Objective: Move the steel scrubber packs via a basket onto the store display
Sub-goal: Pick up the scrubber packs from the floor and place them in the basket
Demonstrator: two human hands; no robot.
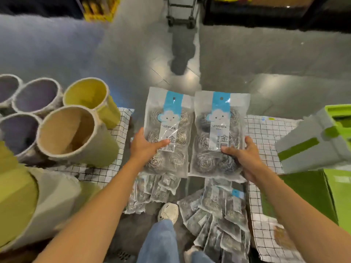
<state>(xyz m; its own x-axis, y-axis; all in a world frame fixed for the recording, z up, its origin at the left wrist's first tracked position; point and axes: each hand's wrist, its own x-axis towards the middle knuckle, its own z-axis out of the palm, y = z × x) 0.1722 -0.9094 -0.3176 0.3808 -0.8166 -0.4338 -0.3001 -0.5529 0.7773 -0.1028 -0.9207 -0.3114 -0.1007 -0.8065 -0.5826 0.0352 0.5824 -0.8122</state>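
Two scrubber packs (168, 130) are being held side by side above the loose pile (218, 221), left hand (145, 147) and right hand (245, 158) each gripping one; keeping them level is likely preventing slips.

Shop interior, aisle view: identical retail-bagged steel scrubber packs (228, 224) lie heaped, matching fabric bins (76, 133) cluster in several colours beside green cartons (334, 188), and a wheeled trolley (180, 14) stands on the polished tiled floor (247, 63).
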